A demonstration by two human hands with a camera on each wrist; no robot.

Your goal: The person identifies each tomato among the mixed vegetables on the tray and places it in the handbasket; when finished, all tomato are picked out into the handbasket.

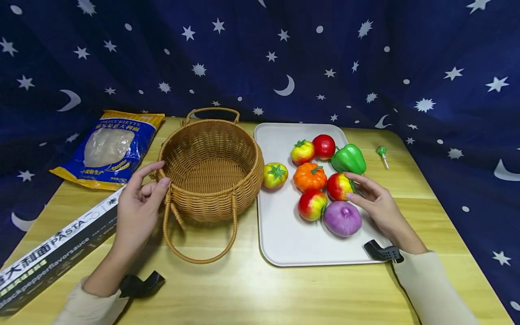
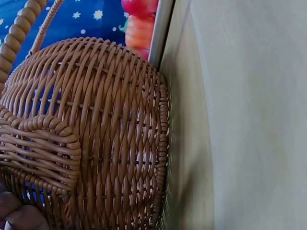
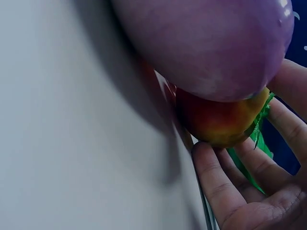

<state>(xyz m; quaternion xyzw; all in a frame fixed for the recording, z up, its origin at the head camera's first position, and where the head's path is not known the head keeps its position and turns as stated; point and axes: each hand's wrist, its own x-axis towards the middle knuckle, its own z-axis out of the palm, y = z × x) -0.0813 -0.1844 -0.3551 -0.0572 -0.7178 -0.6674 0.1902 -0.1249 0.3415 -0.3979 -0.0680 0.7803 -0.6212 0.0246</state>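
My left hand (image 1: 140, 203) holds the left rim of a brown wicker basket (image 1: 207, 207) between thumb and fingers; the basket's front handle hangs down. The left wrist view shows the basket's woven side (image 2: 110, 124) up close, with fingertips (image 2: 24, 218) in the corner. My right hand (image 1: 378, 203) has its thumb and fingers around a red-and-yellow tomato (image 1: 338, 187) with green leaves, on a white tray (image 1: 284, 243). In the right wrist view, a purple onion (image 3: 206, 43) partly covers that tomato (image 3: 220, 120).
Also on the tray are an orange pumpkin (image 1: 310, 177), a green bell pepper (image 1: 349, 159), a red fruit (image 1: 324, 146) and more red-and-yellow tomatoes (image 1: 312, 205). A green lollipop (image 1: 382, 156) lies right of it. Left are a blue pasta bag (image 1: 111, 149) and a long pasta box (image 1: 61, 253).
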